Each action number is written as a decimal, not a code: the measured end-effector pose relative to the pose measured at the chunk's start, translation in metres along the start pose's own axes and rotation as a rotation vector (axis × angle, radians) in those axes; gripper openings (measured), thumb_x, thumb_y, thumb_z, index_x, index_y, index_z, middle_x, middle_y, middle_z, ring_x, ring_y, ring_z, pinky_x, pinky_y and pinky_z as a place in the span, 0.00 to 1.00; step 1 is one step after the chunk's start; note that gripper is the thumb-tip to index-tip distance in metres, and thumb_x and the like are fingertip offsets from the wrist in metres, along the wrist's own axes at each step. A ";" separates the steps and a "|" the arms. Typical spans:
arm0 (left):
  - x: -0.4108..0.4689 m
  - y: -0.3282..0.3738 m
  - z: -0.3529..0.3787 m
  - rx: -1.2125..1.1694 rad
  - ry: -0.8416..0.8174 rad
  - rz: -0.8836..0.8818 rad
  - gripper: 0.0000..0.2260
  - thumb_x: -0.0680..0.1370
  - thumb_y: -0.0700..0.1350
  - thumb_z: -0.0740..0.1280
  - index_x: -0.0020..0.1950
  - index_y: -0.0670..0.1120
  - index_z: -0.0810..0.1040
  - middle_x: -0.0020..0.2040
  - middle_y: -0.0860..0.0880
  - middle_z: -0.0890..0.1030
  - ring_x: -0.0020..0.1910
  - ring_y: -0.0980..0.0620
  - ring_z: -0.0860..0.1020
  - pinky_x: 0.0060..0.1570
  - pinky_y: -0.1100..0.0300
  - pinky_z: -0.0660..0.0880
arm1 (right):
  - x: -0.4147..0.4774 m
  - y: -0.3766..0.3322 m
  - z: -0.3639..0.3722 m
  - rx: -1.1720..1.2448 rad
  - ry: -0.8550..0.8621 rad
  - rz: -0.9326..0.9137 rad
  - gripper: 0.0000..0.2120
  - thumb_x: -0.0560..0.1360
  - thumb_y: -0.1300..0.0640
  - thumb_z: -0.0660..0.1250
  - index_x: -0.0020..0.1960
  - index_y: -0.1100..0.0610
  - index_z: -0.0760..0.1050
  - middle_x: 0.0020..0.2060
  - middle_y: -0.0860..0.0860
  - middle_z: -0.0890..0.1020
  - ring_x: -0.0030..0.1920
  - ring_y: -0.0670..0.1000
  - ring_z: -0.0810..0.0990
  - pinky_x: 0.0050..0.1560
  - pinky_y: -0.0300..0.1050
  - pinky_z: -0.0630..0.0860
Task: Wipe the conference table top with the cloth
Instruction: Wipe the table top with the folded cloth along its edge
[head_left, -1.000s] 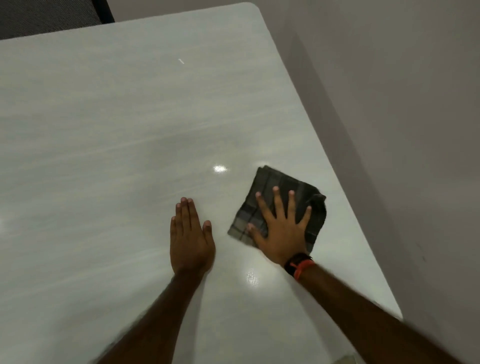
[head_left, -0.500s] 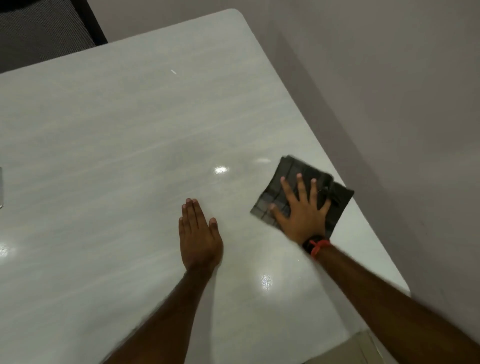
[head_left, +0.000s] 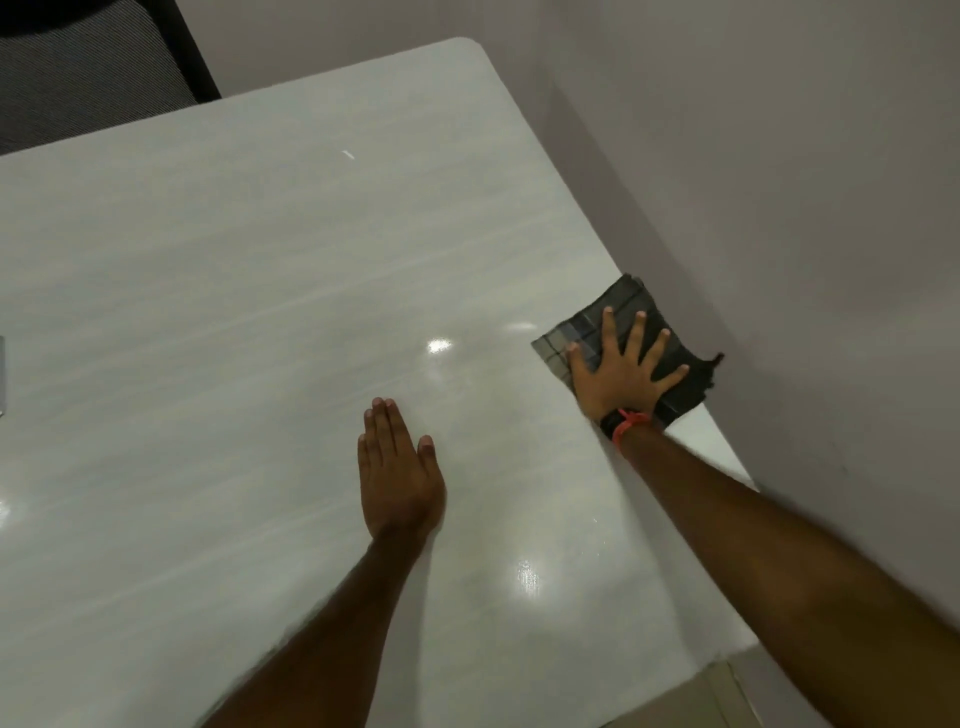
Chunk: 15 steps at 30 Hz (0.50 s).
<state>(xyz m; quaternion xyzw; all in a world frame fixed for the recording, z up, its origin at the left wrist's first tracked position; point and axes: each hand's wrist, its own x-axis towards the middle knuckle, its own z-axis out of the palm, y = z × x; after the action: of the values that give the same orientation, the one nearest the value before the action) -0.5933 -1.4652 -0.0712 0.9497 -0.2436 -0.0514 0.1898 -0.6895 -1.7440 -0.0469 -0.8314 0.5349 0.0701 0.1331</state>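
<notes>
A dark checked cloth (head_left: 631, 304) lies folded at the right edge of the glossy white conference table (head_left: 234, 338), its far corner hanging a little past the edge by the wall. My right hand (head_left: 621, 366) presses flat on the cloth with fingers spread; an orange band and a dark one circle its wrist. Palm down, my left hand (head_left: 397, 475) rests on the bare table top to the left of the cloth, fingers straight and together.
A plain wall (head_left: 779, 182) runs close along the table's right edge. A dark mesh chair (head_left: 88, 73) stands behind the far left corner. A small white speck (head_left: 347, 154) lies on the far part of the top. A grey object (head_left: 2, 374) peeks in at the left edge.
My right hand has slid the cloth to the right and away from me, from near my left hand out to the table's right edge. My left hand has stayed planted.
</notes>
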 end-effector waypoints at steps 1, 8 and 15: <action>-0.001 0.001 -0.002 -0.012 -0.006 -0.001 0.28 0.84 0.53 0.47 0.81 0.41 0.48 0.82 0.45 0.51 0.81 0.50 0.48 0.79 0.55 0.45 | -0.008 -0.004 0.001 0.001 -0.001 -0.002 0.38 0.77 0.25 0.43 0.82 0.39 0.39 0.83 0.53 0.44 0.81 0.65 0.40 0.71 0.81 0.43; -0.042 -0.037 -0.022 -0.212 -0.018 -0.034 0.22 0.84 0.44 0.50 0.78 0.39 0.62 0.77 0.42 0.66 0.77 0.45 0.63 0.77 0.52 0.55 | -0.213 -0.002 0.063 -0.058 -0.061 -0.569 0.38 0.77 0.26 0.48 0.82 0.41 0.45 0.83 0.55 0.50 0.80 0.67 0.46 0.71 0.81 0.42; -0.173 -0.108 -0.064 -0.153 -0.019 -0.249 0.24 0.84 0.49 0.48 0.80 0.43 0.57 0.80 0.49 0.57 0.79 0.56 0.52 0.78 0.56 0.50 | -0.250 0.032 0.061 -0.253 -0.202 -1.329 0.37 0.77 0.27 0.52 0.82 0.38 0.47 0.83 0.50 0.51 0.81 0.63 0.50 0.68 0.77 0.49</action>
<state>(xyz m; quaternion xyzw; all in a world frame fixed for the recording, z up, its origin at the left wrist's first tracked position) -0.6845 -1.2728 -0.0529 0.9548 -0.1211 -0.1022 0.2516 -0.8213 -1.5211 -0.0455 -0.9818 -0.1166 0.1126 0.0989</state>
